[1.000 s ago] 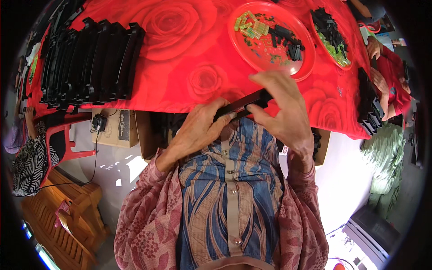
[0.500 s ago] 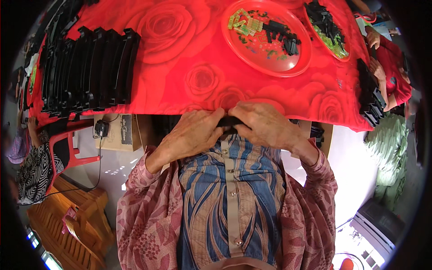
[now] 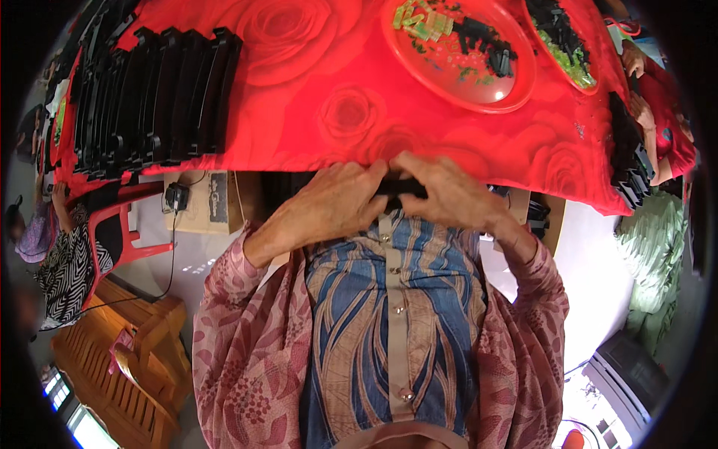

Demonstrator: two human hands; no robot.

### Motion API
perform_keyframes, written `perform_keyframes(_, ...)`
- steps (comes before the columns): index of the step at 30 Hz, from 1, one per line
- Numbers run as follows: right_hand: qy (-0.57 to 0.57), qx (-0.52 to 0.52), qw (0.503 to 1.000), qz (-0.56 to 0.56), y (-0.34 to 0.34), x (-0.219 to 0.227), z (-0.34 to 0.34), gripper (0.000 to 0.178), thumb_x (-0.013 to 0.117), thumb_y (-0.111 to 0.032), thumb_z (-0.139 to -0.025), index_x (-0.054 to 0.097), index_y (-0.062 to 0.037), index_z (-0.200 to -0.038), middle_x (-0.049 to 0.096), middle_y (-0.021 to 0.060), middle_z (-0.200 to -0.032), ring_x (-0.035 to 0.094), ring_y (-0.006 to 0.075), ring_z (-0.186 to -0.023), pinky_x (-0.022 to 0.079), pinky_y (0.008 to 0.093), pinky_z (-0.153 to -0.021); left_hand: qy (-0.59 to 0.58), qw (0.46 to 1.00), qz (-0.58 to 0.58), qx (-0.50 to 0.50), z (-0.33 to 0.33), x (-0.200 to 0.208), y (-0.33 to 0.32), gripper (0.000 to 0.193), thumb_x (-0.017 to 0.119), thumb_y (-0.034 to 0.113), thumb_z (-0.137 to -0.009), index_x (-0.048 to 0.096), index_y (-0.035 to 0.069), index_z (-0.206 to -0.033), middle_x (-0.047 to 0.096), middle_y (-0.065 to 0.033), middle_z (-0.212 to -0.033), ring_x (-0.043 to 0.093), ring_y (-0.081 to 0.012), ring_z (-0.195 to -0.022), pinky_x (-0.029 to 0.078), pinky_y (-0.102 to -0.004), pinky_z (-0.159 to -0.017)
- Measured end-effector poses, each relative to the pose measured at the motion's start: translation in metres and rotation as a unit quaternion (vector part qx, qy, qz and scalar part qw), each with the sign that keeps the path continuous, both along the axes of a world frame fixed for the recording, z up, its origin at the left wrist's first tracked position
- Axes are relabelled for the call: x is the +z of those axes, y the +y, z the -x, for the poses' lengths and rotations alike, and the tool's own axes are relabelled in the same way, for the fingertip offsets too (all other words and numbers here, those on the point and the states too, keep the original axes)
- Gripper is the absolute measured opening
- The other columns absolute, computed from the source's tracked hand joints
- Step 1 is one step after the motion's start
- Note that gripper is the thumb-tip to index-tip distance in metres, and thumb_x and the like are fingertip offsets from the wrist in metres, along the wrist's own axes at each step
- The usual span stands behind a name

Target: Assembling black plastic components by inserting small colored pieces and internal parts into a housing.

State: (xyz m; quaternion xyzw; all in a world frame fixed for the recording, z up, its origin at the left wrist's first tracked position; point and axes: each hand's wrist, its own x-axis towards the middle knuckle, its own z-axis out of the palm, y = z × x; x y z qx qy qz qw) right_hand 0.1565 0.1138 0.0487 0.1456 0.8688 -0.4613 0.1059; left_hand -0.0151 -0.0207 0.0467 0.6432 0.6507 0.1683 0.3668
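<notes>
Black bar (image 3: 400, 187) is between the two hands, over the lap right at the table's near edge, mostly hidden by fingers. Left hand (image 3: 336, 198) has its left end between thumb and fingers; right hand (image 3: 456, 193) has the right end, fingers over the top, thumb below. Beyond: red flowered tablecloth (image 3: 292, 127), row of long black parts (image 3: 161, 101) on its left, red round tray (image 3: 517, 88) on the right with yellow-green pieces (image 3: 422, 22) and small black pieces (image 3: 486, 49). Cardboard box (image 3: 213, 202) under the table, left
</notes>
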Motion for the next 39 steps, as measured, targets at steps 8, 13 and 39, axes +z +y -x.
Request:
perform_keyframes(8, 0.379, -0.166, 0.882, -0.227, 0.022, 0.053, 0.005, 0.023, 0.071, -0.003, -0.081, 0.064, 0.0009, -0.103, 0.066, 0.0134, -0.099, 0.065, 0.0252, -0.092, 0.052, 0.0329, -0.082, -0.157, 0.977, 0.013, 0.144, 0.009, -0.004, -0.01, 0.028, 0.057, 0.012, -0.09, 0.053, -0.003, -0.113, 0.057, -0.0185, -0.071, 0.058, -0.0247, -0.063, 0.047, -0.0387, -0.061)
perform_keyframes(13, 0.309, -0.384, 0.864, -0.102, 0.022, 0.035, -0.003, 0.019, 0.065, -0.01, -0.092, 0.064, 0.0005, -0.107, 0.068, 0.0078, -0.1, 0.064, 0.0149, -0.092, 0.05, 0.0288, -0.084, -0.245, 0.951, -0.026, 0.185, 0.004, -0.006, -0.011, 0.021, 0.053, 0.015, -0.094, 0.052, -0.002, -0.107, 0.049, -0.0119, -0.061, 0.049, -0.0186, -0.053, 0.038, -0.0372, -0.052)
perform_keyframes(39, 0.215, -0.328, 0.918, 0.065, 0.01, -0.003, 0.015, 0.033, 0.061, -0.025, -0.096, 0.064, 0.003, -0.08, 0.051, -0.0013, -0.061, 0.044, 0.0044, -0.058, 0.034, 0.0236, -0.051, -0.251, 0.954, 0.009, 0.162, -0.013, 0.003, -0.005, 0.024, 0.056, 0.008, -0.093, 0.05, 0.0, -0.115, 0.061, -0.0099, -0.07, 0.055, -0.0133, -0.055, 0.043, -0.0299, -0.049)
